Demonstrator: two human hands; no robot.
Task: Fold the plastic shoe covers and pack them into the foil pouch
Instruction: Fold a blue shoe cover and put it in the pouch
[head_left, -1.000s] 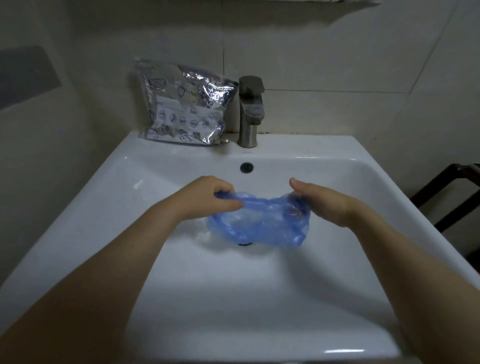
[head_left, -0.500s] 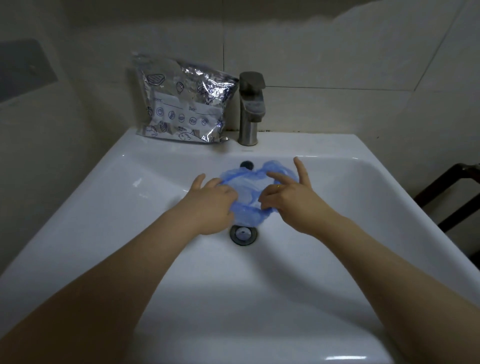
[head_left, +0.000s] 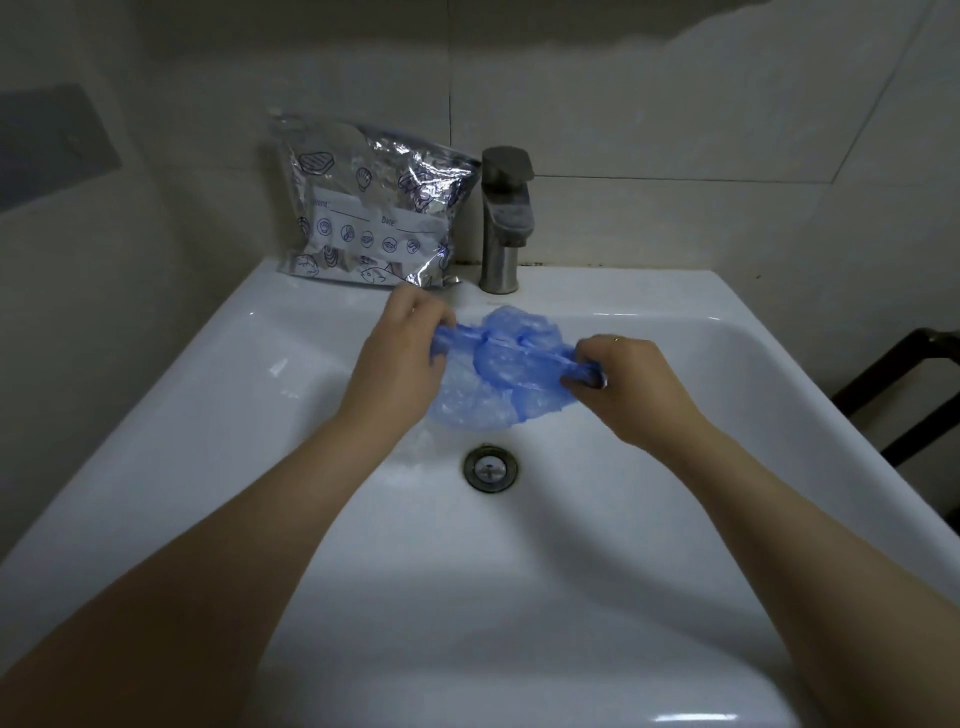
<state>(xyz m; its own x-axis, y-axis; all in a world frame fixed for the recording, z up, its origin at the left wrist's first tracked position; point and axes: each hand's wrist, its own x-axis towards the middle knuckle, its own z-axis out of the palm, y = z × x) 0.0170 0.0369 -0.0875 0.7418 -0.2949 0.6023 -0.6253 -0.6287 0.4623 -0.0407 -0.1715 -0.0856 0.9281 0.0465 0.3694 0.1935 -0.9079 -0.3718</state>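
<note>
Foil pouch stands upright at back-left of sink rim, leaning on wall tiles, just left of tap. Left hand pinches left end of blue shoe cover, fingers curled round its elastic edge. Cover stretched betw. both hands, held over the basin, above drain. Right hand grips the cover's right end, fingers curled.
</note>
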